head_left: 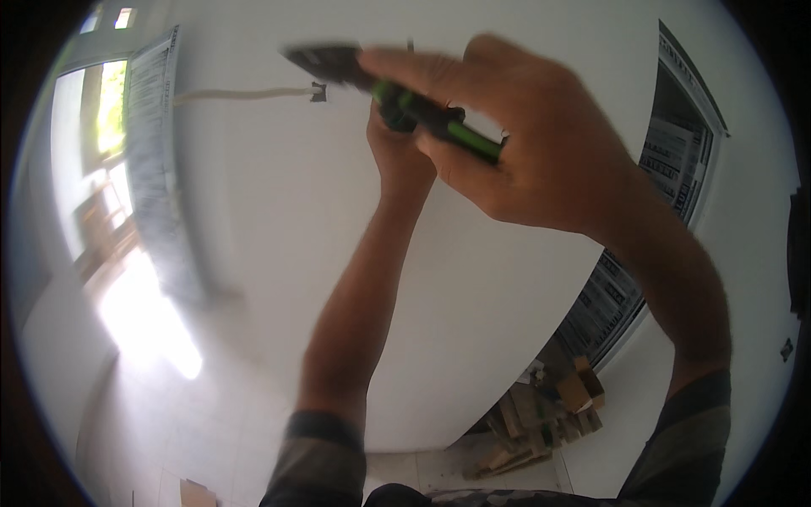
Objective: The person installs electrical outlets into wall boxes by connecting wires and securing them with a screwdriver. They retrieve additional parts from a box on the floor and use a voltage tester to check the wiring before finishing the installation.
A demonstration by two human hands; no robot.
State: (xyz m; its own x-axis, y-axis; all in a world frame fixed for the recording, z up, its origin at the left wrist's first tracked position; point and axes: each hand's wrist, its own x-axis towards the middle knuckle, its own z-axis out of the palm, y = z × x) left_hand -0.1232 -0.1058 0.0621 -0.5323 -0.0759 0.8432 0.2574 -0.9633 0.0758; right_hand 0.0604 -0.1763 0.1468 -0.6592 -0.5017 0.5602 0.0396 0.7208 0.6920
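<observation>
My right hand [541,127] is raised high in front of the white wall, closed around a black-and-green hand tool [465,135]. Its broad dark head points up and to the left and is smeared by motion, so I cannot tell its exact kind. Behind the tool, my left hand [393,156] is also lifted close to the wall. The tool and my right hand cover its fingers, and whether it grips anything does not show. Left of the tool head, a pale strip [245,94] on the wall leads to a small dark-edged opening [318,92].
A bright window [111,110] and a panel with printed film [152,160] stand at the left. To the right is a doorway whose frame [688,190] carries printed film. Scrap wood [524,422] and an open cardboard box [580,386] lie on the floor below.
</observation>
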